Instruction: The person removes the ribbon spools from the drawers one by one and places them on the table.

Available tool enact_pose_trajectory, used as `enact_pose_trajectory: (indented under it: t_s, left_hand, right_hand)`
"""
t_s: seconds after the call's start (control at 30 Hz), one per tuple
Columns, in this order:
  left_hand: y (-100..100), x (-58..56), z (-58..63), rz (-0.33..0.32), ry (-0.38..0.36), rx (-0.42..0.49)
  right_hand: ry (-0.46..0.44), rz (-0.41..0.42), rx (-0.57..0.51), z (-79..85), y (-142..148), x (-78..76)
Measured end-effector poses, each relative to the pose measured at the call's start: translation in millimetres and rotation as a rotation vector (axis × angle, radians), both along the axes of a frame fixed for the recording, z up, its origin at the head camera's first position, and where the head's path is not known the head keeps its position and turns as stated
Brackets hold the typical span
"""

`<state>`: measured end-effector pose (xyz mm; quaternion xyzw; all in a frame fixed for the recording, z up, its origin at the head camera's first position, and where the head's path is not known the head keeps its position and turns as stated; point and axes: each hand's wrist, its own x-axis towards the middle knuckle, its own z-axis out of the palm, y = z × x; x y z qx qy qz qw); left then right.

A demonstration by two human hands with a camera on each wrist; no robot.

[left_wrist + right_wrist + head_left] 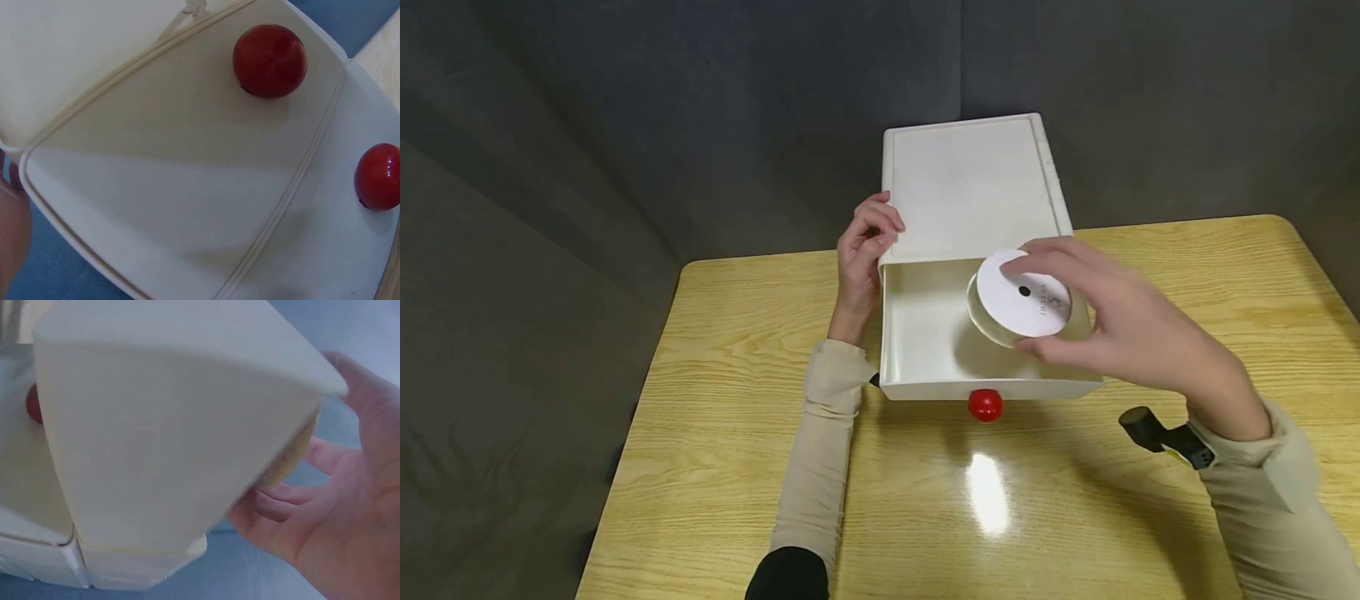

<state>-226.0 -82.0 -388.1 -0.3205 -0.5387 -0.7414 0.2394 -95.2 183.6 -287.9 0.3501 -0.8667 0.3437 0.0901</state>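
A white spool (1026, 300) with a small dark centre hole and printed lettering is held by my right hand (1108, 321), thumb on the near rim and fingers on the far one. It overlaps the pulled-out drawer (917, 333) of a white drawer unit (970, 187) in the head view. Beside the unit's left edge is my left hand (865, 250), its bent fingers resting on the top edge. In the right wrist view the drawer unit (169, 444) hides most of what the right hand (331, 506) holds; a yellowish edge shows by the fingers.
A red knob (985, 406) sits on the open drawer's front. Lower drawer fronts carry red knobs (270, 60) too. The unit stands toward the back of a wooden table (730, 417), before a dark curtain (700, 125).
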Motion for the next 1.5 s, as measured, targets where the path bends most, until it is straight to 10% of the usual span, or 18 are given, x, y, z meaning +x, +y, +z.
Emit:
enact_pose_trajectory:
  t_s: [0.53, 1.17, 1.5]
  left_hand:
    - [3, 3.1, -0.1, -0.013, -0.031, 0.004]
    - [2, 3.1, -0.1, -0.010, -0.035, 0.007]
    - [0, 5.1, 0.2, -0.008, -0.043, 0.010]
  right_hand:
    - [0.097, -0.314, -0.247, -10.0, 46, 2.8]
    - [-0.135, -0.569, -0.399, -40.6, 74, -12.0]
    - [-0.216, -0.634, -0.301, -79.9, 95, -32.9]
